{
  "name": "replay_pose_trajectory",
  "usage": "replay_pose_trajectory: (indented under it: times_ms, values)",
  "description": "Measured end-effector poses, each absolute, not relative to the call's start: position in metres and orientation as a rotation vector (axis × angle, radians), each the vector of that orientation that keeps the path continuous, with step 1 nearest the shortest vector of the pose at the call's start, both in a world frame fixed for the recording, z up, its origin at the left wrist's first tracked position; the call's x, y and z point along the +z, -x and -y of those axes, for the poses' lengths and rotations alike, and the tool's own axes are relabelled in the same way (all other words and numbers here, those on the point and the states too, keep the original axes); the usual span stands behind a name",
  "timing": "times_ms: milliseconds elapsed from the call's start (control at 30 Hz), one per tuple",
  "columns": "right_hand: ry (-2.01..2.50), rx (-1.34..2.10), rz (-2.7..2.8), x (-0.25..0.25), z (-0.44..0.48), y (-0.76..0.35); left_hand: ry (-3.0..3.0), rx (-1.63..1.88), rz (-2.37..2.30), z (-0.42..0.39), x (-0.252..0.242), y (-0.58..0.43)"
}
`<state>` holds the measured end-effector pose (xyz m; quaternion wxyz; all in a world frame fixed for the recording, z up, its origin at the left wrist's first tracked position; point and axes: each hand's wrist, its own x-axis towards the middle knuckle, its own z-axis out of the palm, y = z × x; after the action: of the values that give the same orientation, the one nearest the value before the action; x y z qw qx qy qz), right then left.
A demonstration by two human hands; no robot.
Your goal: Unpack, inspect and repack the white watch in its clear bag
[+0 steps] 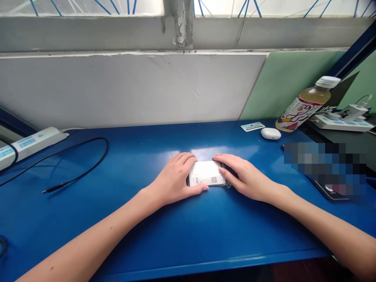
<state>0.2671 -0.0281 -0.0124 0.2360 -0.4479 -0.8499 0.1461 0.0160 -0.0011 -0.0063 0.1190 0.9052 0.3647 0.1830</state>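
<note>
Our left fingers [184, 158] curl over the far-left corner of the flat white packet [206, 172] while the thumb presses its near edge, so our left hand [172, 179] has it pinched between them. Our right hand [248, 178] lies over the packet's right end with its fingers stretched along the far edge; its thumb is hidden, and we cannot tell whether it grips or only rests. The packet lies flat about the middle of the blue table [188, 239], label side up with a barcode and a square code showing, and something dark just under it. We judge the work barely begun: the packet looks whole and unopened, with nothing taken out or set aside. Room is good near us and to the left, where only a black cable [88, 166] loops, well apart, beside a power strip [32, 141]. At the far right stand a white case [270, 133], a small card [252, 126] and a bottle [307, 103]. The table's near edge runs under our forearms.
</note>
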Motion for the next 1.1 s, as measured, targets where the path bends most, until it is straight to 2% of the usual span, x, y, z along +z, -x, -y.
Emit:
replay_pose_trajectory:
  times_ms: [133,467,833,933,1100]
  values:
    - [1.194,0.37,2.358,-0.014,0.028,-0.267,-2.646,0.549,-1.086,0.001,-0.007,-0.016]
    - [1.189,0.629,2.302,-0.008,0.024,-0.268,-2.648,0.547,-1.084,0.001,-0.008,-0.016]
    - [1.18,0.701,2.252,-0.012,0.02,-0.274,-2.668,0.539,-1.076,0.0,-0.009,-0.014]
    - [1.111,0.58,2.304,-0.012,0.017,-0.28,-2.659,0.529,-1.06,-0.001,-0.007,-0.013]
    - [0.985,0.154,2.407,-0.005,0.01,-0.296,-2.605,0.508,-1.116,-0.002,-0.004,-0.013]
